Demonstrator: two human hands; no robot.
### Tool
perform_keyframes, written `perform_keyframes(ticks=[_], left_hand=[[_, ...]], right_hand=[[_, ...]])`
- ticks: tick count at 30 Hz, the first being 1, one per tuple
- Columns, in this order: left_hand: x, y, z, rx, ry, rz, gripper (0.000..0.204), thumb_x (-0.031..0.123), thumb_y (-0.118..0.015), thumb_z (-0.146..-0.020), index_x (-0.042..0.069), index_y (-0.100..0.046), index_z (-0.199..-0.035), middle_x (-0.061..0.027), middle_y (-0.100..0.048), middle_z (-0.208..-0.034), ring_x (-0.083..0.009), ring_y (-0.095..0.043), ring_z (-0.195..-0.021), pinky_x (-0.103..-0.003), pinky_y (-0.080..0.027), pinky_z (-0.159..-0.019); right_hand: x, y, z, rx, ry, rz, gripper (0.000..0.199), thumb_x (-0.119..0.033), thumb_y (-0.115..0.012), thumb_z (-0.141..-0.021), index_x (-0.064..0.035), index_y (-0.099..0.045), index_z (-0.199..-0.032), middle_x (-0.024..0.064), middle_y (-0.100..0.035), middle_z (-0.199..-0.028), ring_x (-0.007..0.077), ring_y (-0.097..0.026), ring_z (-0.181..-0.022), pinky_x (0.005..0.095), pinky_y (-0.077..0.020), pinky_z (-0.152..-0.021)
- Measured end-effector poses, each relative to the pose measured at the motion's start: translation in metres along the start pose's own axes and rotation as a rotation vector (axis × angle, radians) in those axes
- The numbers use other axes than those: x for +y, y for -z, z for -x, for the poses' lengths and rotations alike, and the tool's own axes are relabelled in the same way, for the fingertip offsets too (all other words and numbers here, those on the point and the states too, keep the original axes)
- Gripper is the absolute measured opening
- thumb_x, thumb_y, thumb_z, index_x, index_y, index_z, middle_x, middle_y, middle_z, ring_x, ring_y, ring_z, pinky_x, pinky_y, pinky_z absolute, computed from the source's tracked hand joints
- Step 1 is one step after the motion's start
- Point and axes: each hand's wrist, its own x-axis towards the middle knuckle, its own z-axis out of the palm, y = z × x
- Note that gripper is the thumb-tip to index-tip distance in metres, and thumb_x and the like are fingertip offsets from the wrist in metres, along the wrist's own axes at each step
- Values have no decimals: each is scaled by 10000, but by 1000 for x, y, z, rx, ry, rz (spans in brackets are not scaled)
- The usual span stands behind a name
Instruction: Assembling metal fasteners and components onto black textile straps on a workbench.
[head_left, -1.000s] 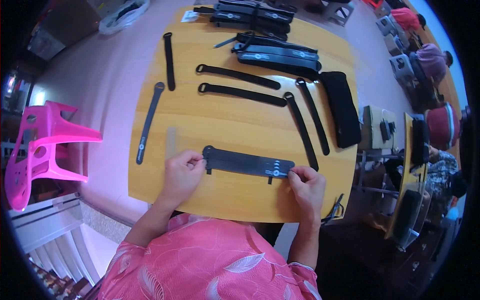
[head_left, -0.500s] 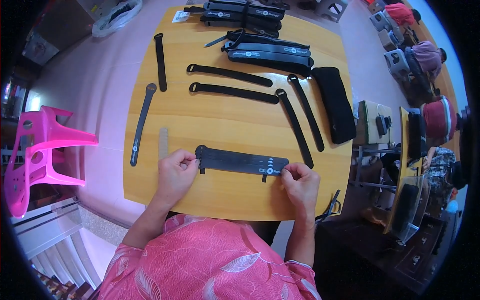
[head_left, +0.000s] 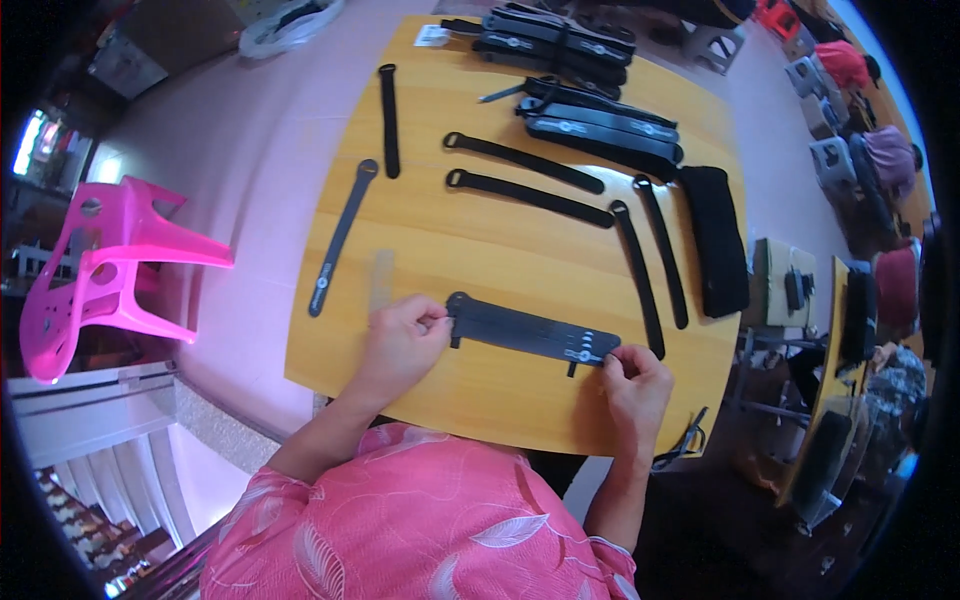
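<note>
- A wide black strap piece is laid flat on the near part of the wooden table, between the two hands.
- Its left end is pinched between thumb and fingers of the left hand, the fingers being curled together.
- Its right end is pinched by the fingertips of the right hand, held close together.
- One pale ruler is seen flat just beyond the left hand.
- Six narrow black straps are counted past it: one long strap at the left edge, one short strap farther back, two looped straps lying side by side in the middle, and two upright straps at the right.
- One black pouch is set beside those, at the right edge.
- Two bundles of black strap pieces are stacked at the far side; the pieces within cannot be counted.
- One pink plastic chair is seen tipped over on the floor to the left.
</note>
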Motion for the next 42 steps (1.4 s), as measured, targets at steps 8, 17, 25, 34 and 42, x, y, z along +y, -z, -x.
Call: perform_keyframes(ticks=[8, 17, 25, 34, 42], left_hand=[[3, -1, 1, -5, 24, 23, 54, 24, -665, -750, -18, -642, -774, -14, -610, -644, -38, -527, -574, -198, -417, -517], [1, 3, -3, -20, 5, -27, 53, 34, -668, -737, -2, -638, -762, -14, -599, -615, -44, -528, -566, -209, -415, -509], [12, 23, -8, -136, 20, -289, 152, 123, -689, -738, -8, -610, -730, -122, -586, -589, -198, -575, -519, -325, -444, -508], [23, 35, 35, -66, -154, -113, 159, 85, -620, -804, -24, -608, -919, -196, -613, -772, -329, -603, -673, -393, -474, -607], [29, 17, 44, -189, -752, -463, 458, 92, -640, -760, -17, -513, -1186, -201, -490, -1259, -370, -463, -1172, -448, -372, -937]], right_hand=[[0, -1, 1, 47, 85, 35, 54, -35, -609, -771, 16, -626, -773, 26, -585, -597, 76, -539, -548, 229, -429, -521], [-14, -3, -1, 44, 43, 157, 69, -82, -602, -713, -13, -606, -719, 147, -601, -630, 267, -617, -592, 345, -484, -579], [-18, -2, -1, 47, 22, 245, 149, -131, -628, -711, -21, -583, -800, 164, -613, -670, 311, -631, -653, 392, -492, -622], [-9, 16, 6, -34, -32, 22, 154, -86, -645, -760, -2, -575, -868, 99, -577, -624, 207, -579, -585, 317, -458, -567], [-53, -32, 53, 2, 804, 173, 342, -53, -606, -781, 16, -559, -1113, 178, -614, -1050, 334, -599, -980, 405, -483, -836]])
